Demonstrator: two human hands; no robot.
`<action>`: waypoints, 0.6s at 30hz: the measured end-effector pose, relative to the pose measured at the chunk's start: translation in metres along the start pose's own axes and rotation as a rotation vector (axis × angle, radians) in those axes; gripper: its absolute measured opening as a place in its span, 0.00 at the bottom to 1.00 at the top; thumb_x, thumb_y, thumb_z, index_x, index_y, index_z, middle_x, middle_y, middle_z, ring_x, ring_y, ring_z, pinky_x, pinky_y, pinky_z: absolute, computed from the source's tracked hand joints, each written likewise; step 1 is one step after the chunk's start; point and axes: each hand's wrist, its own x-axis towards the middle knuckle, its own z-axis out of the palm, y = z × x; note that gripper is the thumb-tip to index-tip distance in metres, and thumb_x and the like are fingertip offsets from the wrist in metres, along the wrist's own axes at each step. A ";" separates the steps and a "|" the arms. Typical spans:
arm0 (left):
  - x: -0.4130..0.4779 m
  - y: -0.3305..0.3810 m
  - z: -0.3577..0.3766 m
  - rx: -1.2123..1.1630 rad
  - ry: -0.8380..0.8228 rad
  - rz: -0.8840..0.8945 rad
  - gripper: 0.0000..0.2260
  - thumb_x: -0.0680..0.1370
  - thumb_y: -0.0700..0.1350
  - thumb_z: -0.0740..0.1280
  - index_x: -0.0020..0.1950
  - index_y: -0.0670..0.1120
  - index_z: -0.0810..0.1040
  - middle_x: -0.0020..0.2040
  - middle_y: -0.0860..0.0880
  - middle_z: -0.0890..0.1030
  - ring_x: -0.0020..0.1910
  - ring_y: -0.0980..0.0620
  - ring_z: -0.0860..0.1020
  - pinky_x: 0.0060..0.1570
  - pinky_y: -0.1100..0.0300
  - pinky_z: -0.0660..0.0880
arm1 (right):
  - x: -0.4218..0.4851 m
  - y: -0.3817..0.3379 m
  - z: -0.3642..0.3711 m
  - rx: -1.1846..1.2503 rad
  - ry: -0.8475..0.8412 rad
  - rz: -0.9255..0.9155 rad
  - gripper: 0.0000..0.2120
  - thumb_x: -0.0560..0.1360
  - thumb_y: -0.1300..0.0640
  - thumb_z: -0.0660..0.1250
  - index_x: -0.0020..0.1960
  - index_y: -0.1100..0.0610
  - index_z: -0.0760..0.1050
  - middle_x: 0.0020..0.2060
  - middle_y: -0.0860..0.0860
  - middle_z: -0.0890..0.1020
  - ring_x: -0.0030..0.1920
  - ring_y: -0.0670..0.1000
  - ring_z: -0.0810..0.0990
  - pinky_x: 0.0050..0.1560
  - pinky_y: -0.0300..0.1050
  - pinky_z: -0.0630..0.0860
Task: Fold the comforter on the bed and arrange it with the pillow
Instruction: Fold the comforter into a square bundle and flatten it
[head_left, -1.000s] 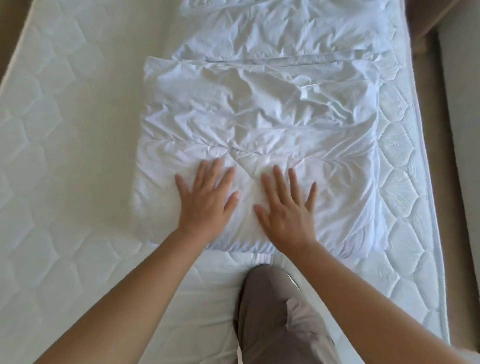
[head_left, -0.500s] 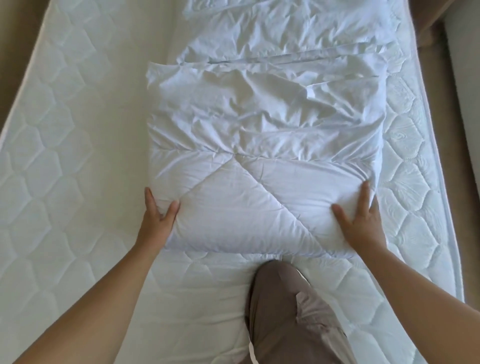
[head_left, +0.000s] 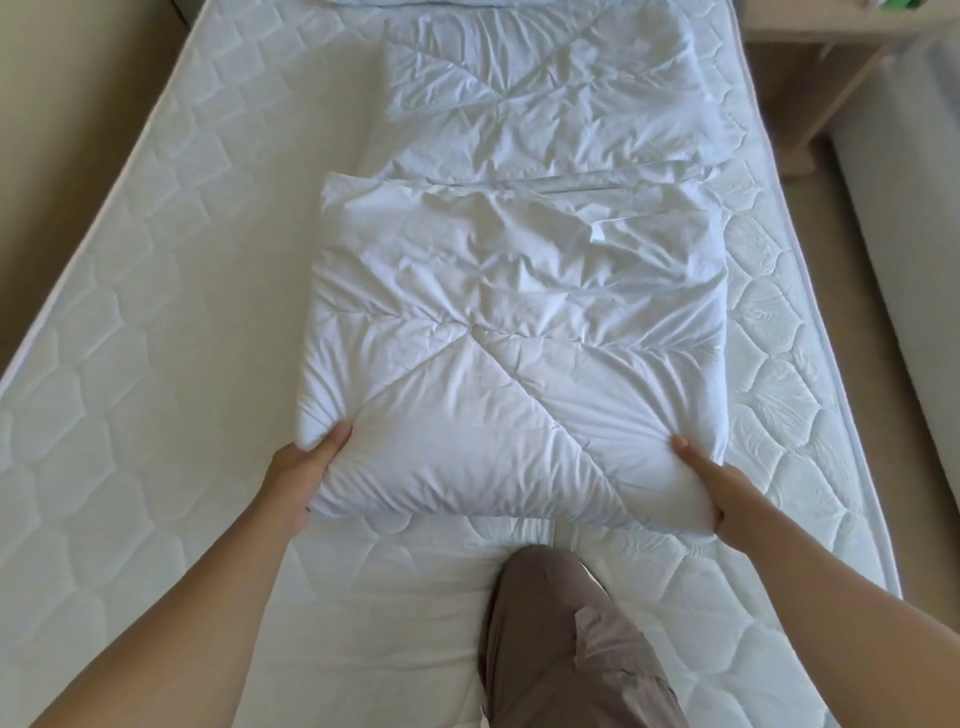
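Observation:
A white quilted comforter (head_left: 514, 332) lies folded into a thick rectangle in the middle of the bare mattress (head_left: 156, 322). My left hand (head_left: 298, 480) grips its near left corner, thumb on top and fingers hidden underneath. At the near right corner my right hand (head_left: 724, 493) grips the same way. The near edge is raised a little off the mattress. Beyond the fold, more crumpled white quilted bedding (head_left: 545, 93) stretches toward the head of the bed. A thin bluish strip, perhaps the pillow (head_left: 415, 2), shows at the top edge.
My knee in grey-brown trousers (head_left: 550, 634) rests on the mattress just in front of the comforter. A light wooden bedside stand (head_left: 831, 62) is at the far right, with a pale upholstered piece (head_left: 914, 218) beside the bed. Beige floor runs along the left side.
My hands left the middle of the comforter's top, where they pressed flat, and slid apart to its near corners. They now grip the corners with fingers underneath, and the near edge has risen slightly.

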 end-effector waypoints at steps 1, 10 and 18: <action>-0.004 0.001 0.001 -0.019 -0.020 0.012 0.43 0.60 0.65 0.77 0.68 0.41 0.76 0.59 0.43 0.83 0.57 0.43 0.81 0.62 0.43 0.76 | -0.005 0.000 -0.001 0.012 -0.008 -0.008 0.47 0.49 0.35 0.83 0.59 0.60 0.78 0.43 0.56 0.88 0.41 0.56 0.87 0.34 0.46 0.81; -0.097 0.013 -0.034 -0.074 -0.069 0.185 0.31 0.71 0.60 0.75 0.63 0.39 0.78 0.54 0.43 0.83 0.50 0.46 0.82 0.47 0.54 0.76 | -0.104 0.006 -0.034 0.002 0.049 -0.165 0.52 0.44 0.30 0.81 0.57 0.62 0.77 0.47 0.59 0.85 0.44 0.59 0.86 0.42 0.53 0.84; -0.271 -0.119 -0.137 -0.019 -0.125 0.167 0.29 0.72 0.61 0.73 0.58 0.36 0.82 0.47 0.42 0.85 0.46 0.46 0.83 0.43 0.56 0.76 | -0.283 0.148 -0.086 -0.098 0.062 -0.155 0.49 0.43 0.30 0.82 0.52 0.63 0.81 0.44 0.62 0.87 0.46 0.64 0.86 0.54 0.65 0.81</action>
